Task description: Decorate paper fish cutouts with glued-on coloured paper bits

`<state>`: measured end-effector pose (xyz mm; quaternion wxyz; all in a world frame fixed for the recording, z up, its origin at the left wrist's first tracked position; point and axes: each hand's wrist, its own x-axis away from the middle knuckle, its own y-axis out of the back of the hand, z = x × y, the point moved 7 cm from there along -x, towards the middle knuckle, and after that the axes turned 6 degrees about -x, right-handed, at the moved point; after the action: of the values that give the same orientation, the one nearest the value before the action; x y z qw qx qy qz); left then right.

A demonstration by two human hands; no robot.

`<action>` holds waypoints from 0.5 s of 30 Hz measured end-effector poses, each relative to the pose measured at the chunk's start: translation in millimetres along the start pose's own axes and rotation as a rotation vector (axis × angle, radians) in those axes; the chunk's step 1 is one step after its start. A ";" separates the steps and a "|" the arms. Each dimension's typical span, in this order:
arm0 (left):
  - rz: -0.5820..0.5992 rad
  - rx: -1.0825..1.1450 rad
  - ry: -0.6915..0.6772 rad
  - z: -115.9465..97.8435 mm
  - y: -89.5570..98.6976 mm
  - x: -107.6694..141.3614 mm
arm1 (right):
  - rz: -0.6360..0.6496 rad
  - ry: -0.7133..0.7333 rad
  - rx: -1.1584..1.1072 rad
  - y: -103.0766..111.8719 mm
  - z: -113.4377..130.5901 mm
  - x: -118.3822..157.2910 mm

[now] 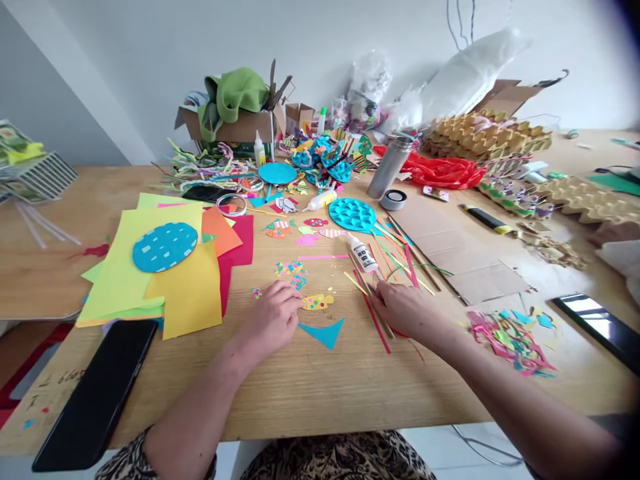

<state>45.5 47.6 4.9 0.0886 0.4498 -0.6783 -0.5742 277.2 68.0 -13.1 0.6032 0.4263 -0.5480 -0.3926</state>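
Observation:
A yellow paper fish (319,303) with coloured dots lies flat on the table. My left hand (279,312) rests beside it, its curled fingers pressed on the fish's left end. Just below is a blue paper triangle (326,333), and above sits a scatter of tiny paper bits (291,270). Over to the right, my right hand (400,305) is closed among thin sticks and paper strips (376,320); its fingertips are partly hidden, so what they grip is unclear. A white glue bottle (363,256) lies right above that hand. Several finished-looking paper fish (316,222) lie further back.
Coloured paper sheets (193,300) and a black phone (97,393) lie at left. A blue dimpled disc (353,215), a metal flask (391,167) and cardboard (453,250) stand or lie beyond my right hand. Paper scraps (515,340) and another phone (603,327) are at right.

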 end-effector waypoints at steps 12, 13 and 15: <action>-0.197 -0.010 0.142 14.6 17.9 -0.1 | -0.162 -0.011 -0.327 28.1 4.5 22.4; -0.222 -0.012 0.169 17.3 20.2 0.3 | -0.193 0.030 -0.467 32.4 5.9 26.0; -0.247 -0.021 0.211 21.4 23.5 0.8 | -0.280 0.136 -0.800 43.2 9.5 30.5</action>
<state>19.4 60.5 17.8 0.0928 0.5868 -0.5988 -0.5371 270.8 52.6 38.0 0.6967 0.2541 -0.2484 -0.6232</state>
